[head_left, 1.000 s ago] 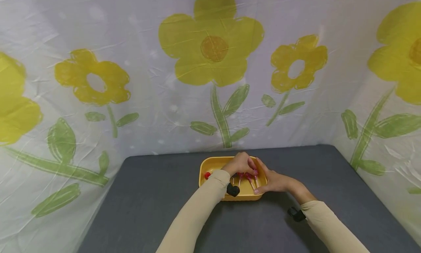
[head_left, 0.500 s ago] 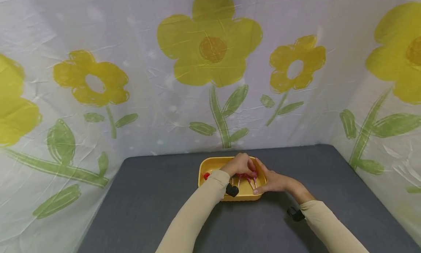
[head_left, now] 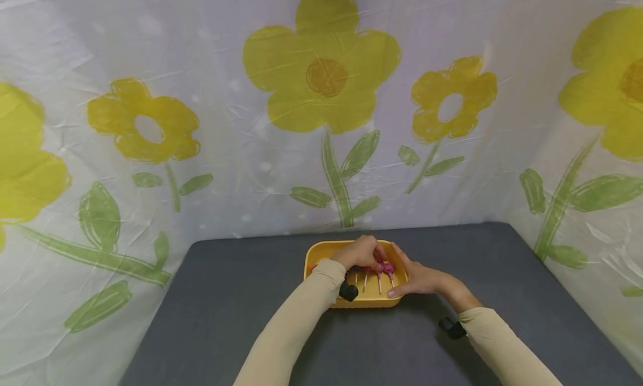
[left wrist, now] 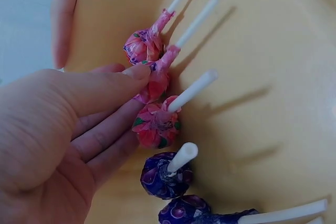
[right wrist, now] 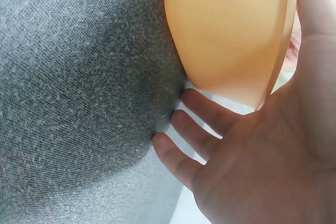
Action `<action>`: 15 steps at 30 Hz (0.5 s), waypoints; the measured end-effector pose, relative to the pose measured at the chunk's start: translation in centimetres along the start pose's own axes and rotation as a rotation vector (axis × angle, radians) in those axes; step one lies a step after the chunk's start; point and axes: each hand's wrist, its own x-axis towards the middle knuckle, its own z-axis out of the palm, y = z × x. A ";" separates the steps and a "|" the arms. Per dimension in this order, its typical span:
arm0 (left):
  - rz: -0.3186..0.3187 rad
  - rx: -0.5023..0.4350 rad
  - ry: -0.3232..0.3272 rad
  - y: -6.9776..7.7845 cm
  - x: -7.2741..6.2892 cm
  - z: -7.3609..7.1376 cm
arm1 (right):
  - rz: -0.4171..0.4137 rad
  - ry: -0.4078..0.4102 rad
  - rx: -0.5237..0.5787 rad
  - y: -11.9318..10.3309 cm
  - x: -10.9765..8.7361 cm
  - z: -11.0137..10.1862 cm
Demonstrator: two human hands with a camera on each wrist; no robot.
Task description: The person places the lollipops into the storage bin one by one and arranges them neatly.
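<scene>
A yellow tray (head_left: 313, 246) on the table holds several wrapped lollipops lying in a row. My left hand (head_left: 359, 253) reaches into it from the left. In the left wrist view, this hand's thumb and fingers pinch a pink-wrapped lollipop (left wrist: 158, 83) by its head, its white stick pointing up and right. Beside it lie another pink lollipop (left wrist: 142, 45) and a red-pink one (left wrist: 157, 125), then dark purple ones (left wrist: 167, 176). My right hand (head_left: 424, 278) holds the tray's right end, thumb at the near rim and index finger at the far corner, other fingers under the outer wall.
The tray stands toward the back of a dark grey table (head_left: 241, 297). Behind and at both sides hangs a white cloth (head_left: 226, 124) printed with yellow flowers. A red thing at the tray's left end is mostly behind the left forearm.
My left hand has left the rightmost lollipop and shifted slightly left to the neighbouring one. Those two sticks now lie more nearly parallel. My right hand has stayed at the tray's end.
</scene>
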 end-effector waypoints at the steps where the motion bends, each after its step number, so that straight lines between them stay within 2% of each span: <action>1: 0.001 -0.001 -0.001 0.0 0.0 0.0 | -0.001 0.000 0.001 0.0 0.0 0.0; 7: -0.007 -0.039 0.006 -0.3 -0.2 -0.1 | -0.007 0.000 0.013 -0.1 0.1 0.0; 12: 0.020 -0.056 0.019 -0.6 -0.6 -0.5 | -0.005 0.001 0.011 -0.1 0.1 0.0; 15: 0.036 -0.107 0.028 -0.8 -1.2 -1.1 | 0.008 0.007 0.003 0.0 0.0 0.0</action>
